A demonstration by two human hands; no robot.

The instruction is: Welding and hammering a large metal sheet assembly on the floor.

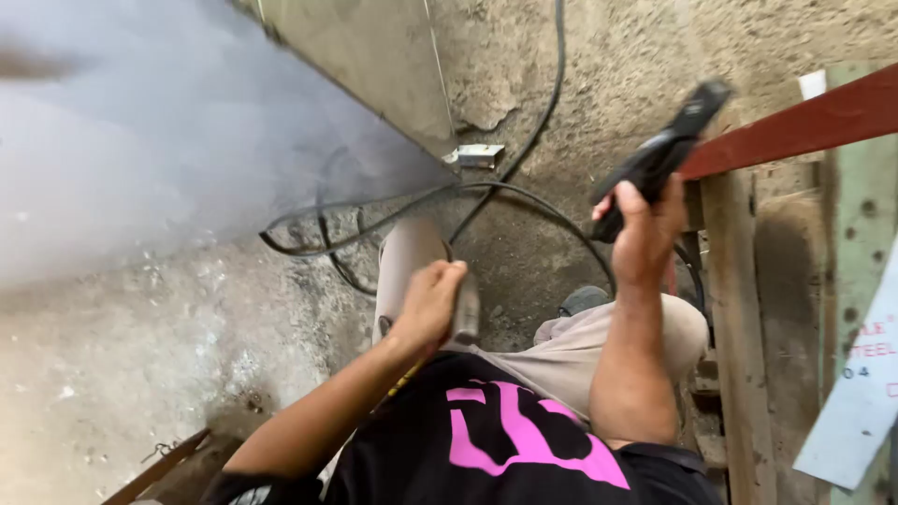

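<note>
Two hands at work, one tool in each. Left hand clenched around one small grey metal tool, held low above the bent knee in beige trousers. Right hand raised higher, gripped tight around one black handled tool, its tip just beside one red beam. Looped over the concrete floor: several black cables. Near them, one small metal bracket beside one large grey sheet.
</note>
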